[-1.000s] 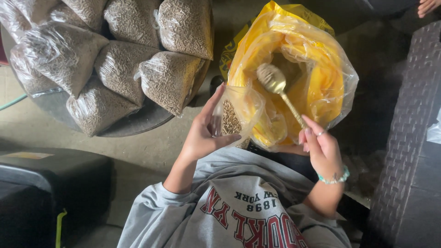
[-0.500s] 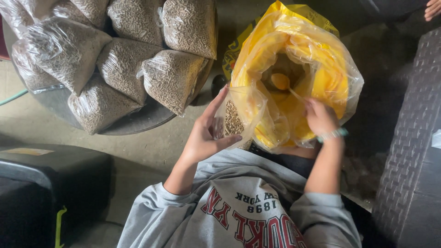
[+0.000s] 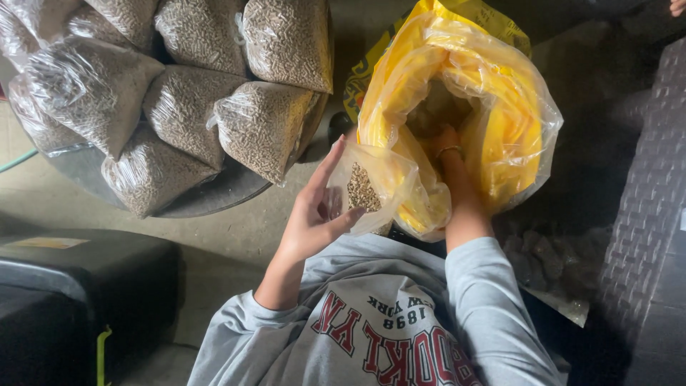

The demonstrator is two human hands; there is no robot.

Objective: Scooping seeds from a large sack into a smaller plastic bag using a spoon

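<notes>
two hands work at the yellow sack (image 3: 514,121): right hand (image 3: 444,139) deep inside, grip hidden; left hand (image 3: 314,214) pinches a small clear bag (image 3: 371,187) beside it. mid-filling; next needs a steady pour.

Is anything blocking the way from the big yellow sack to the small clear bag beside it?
Nothing visible does. The small clear bag sits right against the yellow sack, held by the left hand. The right hand is inside the sack.

R hand (image 3: 446,143) deeper in sack (image 3: 514,121), (scoop hidden)
</notes>
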